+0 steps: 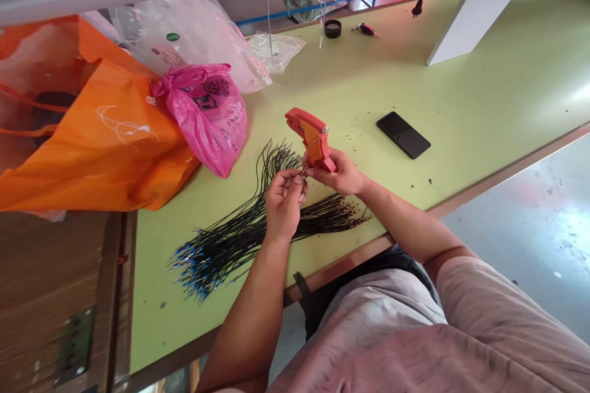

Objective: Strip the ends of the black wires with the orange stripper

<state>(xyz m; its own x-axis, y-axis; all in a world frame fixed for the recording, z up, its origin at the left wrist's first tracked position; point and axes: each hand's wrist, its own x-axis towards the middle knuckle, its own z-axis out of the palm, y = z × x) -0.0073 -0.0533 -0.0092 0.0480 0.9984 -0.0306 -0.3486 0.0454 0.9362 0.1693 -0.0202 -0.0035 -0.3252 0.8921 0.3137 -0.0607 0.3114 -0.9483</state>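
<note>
In my right hand (343, 173) is a red and orange wire stripper (313, 135), its jaws tilted up and to the left. My left hand (284, 199) is closed in a pinch on the end of a thin black wire, close to the fingertips of my right hand. Beneath and around my hands lie black wires (239, 230) in two loose bundles on the green table. Blue tips (196, 267) gather at their left end. Reddish-brown ends (354, 215) show at the right of the nearer bundle.
A black phone (404, 134) lies to the right on the green table (465, 98). Orange (124, 135) and pink (212, 116) bags stand at the left. Further back are a black tape roll (332, 28), keys (366, 29) and a white post (483, 12). Dark scraps dot the tabletop.
</note>
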